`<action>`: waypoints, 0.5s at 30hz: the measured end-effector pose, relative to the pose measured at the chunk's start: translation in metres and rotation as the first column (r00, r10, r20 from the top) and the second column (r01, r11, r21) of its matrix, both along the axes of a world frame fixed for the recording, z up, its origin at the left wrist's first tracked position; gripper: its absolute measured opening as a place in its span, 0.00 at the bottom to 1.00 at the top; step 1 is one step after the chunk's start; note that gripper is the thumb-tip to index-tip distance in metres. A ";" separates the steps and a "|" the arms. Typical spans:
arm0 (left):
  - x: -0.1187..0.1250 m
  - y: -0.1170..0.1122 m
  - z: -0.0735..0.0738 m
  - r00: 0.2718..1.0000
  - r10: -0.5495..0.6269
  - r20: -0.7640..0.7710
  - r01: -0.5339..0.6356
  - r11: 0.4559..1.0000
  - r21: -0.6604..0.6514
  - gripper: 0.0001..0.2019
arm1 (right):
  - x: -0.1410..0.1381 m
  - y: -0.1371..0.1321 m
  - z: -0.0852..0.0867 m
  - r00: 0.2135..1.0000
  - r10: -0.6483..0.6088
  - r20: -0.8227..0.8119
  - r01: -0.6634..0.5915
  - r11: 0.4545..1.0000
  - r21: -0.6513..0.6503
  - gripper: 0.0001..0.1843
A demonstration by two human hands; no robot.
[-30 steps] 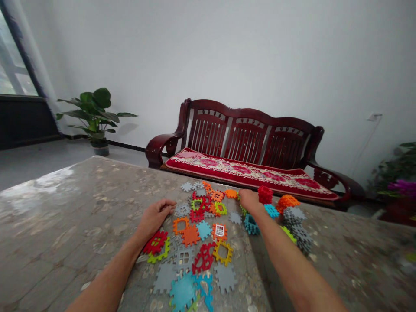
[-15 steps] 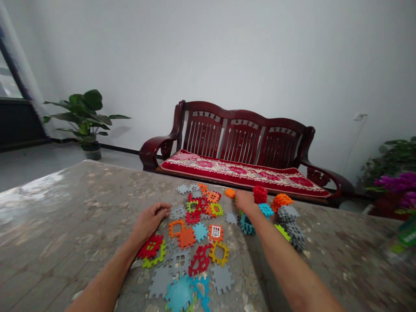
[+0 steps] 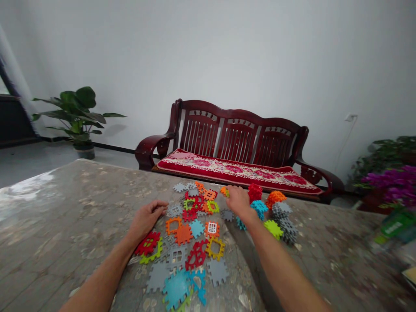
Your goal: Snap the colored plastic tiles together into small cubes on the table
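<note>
I hold my right hand (image 3: 238,201) at the orange piece (image 3: 223,190) left of the red cluster (image 3: 255,192), that hand's grip too hidden to tell, my left hand (image 3: 146,219) resting released farther left, and a low, light pinch should best spare the cluster.

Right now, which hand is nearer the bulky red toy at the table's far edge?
Right. The right hand is just left of the red toy; the left hand lies farther left, beside the scattered pieces.
</note>
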State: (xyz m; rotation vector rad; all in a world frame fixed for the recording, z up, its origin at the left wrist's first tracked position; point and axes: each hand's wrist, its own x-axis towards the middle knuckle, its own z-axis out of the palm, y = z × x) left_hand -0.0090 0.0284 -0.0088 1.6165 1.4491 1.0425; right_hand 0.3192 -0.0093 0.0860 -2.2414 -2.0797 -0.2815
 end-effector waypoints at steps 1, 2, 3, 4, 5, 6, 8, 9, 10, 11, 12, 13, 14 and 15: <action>0.000 0.000 0.001 1.000 -0.002 0.002 0.002 1.000 -0.002 0.17 | -0.007 -0.012 0.001 1.000 0.025 -0.016 -0.025 1.000 0.011 0.22; 0.000 0.001 0.001 1.000 -0.003 -0.001 0.003 1.000 -0.002 0.17 | -0.013 -0.025 0.001 0.998 0.053 -0.038 -0.052 0.998 0.025 0.23; 0.000 0.001 0.002 1.000 -0.002 -0.011 0.002 1.000 0.002 0.17 | -0.018 -0.040 -0.001 0.990 0.106 -0.095 -0.099 0.993 0.070 0.24; -0.001 0.001 0.002 1.000 0.001 -0.030 -0.001 1.000 0.009 0.17 | -0.022 -0.057 -0.004 0.977 0.158 -0.145 -0.142 0.983 0.118 0.24; -0.001 0.001 0.002 0.999 0.002 -0.049 -0.001 1.000 0.016 0.18 | -0.024 -0.073 -0.008 0.964 0.194 -0.182 -0.165 0.973 0.163 0.24; -0.001 0.001 0.002 0.998 -0.001 -0.063 0.002 1.000 0.021 0.18 | -0.024 -0.090 -0.013 0.956 0.205 -0.211 -0.164 0.966 0.200 0.24; -0.002 0.002 0.001 0.997 -0.008 -0.071 0.009 1.000 0.017 0.19 | -0.019 -0.120 -0.023 0.945 0.213 -0.246 -0.155 0.960 0.235 0.23; -0.002 0.002 0.001 0.998 -0.010 -0.068 0.011 1.000 0.014 0.19 | -0.013 -0.133 -0.028 0.944 0.206 -0.257 -0.141 0.958 0.249 0.22; -0.002 0.003 0.000 0.998 -0.008 -0.067 0.009 1.000 0.014 0.20 | -0.005 -0.144 -0.032 0.945 0.193 -0.264 -0.123 0.957 0.261 0.21; -0.001 0.003 0.000 0.997 -0.003 -0.073 0.005 1.000 0.018 0.20 | 0.003 -0.152 -0.036 0.948 0.175 -0.267 -0.099 0.956 0.276 0.19; -0.001 0.002 0.001 0.996 0.004 -0.084 -0.002 1.000 0.025 0.19 | 0.013 -0.158 -0.038 0.951 0.155 -0.266 -0.073 0.953 0.294 0.18; -0.001 0.002 0.002 0.995 0.009 -0.097 -0.006 1.000 0.030 0.19 | 0.023 -0.162 -0.039 0.956 0.129 -0.262 -0.042 0.948 0.316 0.17; 0.000 0.002 0.003 0.994 0.012 -0.110 -0.009 0.999 0.035 0.18 | 0.033 -0.165 -0.040 0.962 0.099 -0.253 -0.009 0.942 0.335 0.17; 0.000 0.001 0.004 0.993 0.015 -0.121 -0.011 0.999 0.036 0.18 | 0.042 -0.165 -0.039 0.968 0.065 -0.242 0.025 0.936 0.352 0.16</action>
